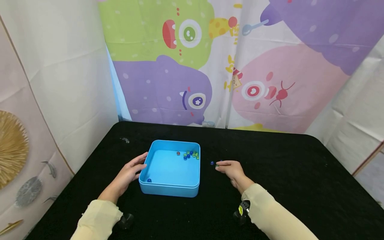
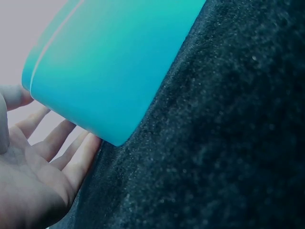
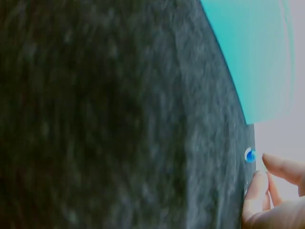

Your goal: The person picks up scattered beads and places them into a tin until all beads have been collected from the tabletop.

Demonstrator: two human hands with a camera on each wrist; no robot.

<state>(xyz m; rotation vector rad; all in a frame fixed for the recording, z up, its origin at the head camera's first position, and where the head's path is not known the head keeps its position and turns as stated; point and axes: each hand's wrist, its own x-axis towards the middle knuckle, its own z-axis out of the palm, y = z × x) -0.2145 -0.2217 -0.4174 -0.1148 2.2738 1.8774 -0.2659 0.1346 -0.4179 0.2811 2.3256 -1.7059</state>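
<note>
A light blue square box [image 1: 169,190] stands on the black table. Inside it, a group of green and blue marbles [image 1: 188,156] lies at the far right, with a brown marble [image 1: 178,153] beside them and a blue marble [image 1: 149,180] in the near left corner. My left hand [image 1: 127,175] rests against the box's left side, thumb at the rim, fingers fairly straight along the outside [image 2: 43,162]. Right of the box, my right hand [image 1: 232,171] reaches low over loose marbles, thumb and finger apart [image 3: 276,205]. A blue marble [image 1: 211,163] lies just left of its fingertips; others are partly hidden there.
The black cloth [image 1: 285,186] covers the table, with rounded far corners. Behind it hangs a cartoon-printed curtain [image 1: 168,90]; pale cloth walls [image 1: 69,66] close in both sides. A small pale mark [image 1: 124,140] shows on the table's far left.
</note>
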